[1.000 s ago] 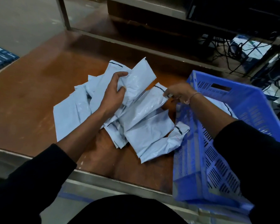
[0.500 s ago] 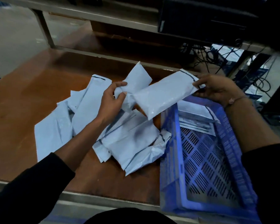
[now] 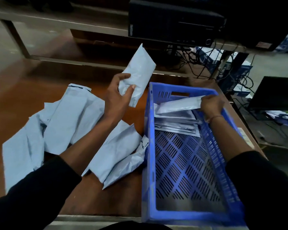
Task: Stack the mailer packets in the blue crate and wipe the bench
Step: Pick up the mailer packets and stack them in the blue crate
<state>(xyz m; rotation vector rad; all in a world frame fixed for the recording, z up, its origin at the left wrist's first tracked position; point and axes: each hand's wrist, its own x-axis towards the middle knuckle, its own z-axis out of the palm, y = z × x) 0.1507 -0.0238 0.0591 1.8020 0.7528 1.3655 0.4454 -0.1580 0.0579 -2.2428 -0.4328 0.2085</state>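
Grey-blue mailer packets (image 3: pixel 70 127) lie loose and overlapping on the brown table (image 3: pixel 20 90), from its left edge toward the middle, some crumpled, a couple tucked under the left forearm and reaching the crate's left wall. Left hand (image 3: pixel 116 100) grips one raised packet (image 3: pixel 138 75) by its lower end, thumb across the front, fingers curled behind; packet tilts up and away, clear of the table, just left of the crate's far-left corner. Blue crate (image 3: pixel 148 146) sits at the table's right edge, slotted floor mostly bare on the near side. Stacked packets (image 3: pixel 175 123) lie flat at its far end. Right hand (image 3: pixel 209 103) pinches the right end of a packet (image 3: pixel 178 105) angled onto that stack, left end down, right end not yet lowered. Step in hand, as I judge it: lay this one flat, then take the next from the left hand. To do it well: lower the held end until edges line up with the stack below, press flat so it doesn't slide, let go cleanly. Bring the left packet over the rim long side parallel to the stack. Smooth crumpled ones first or the stack will lean. Wiping can't start until the table's pile is gone; no cloth in view.
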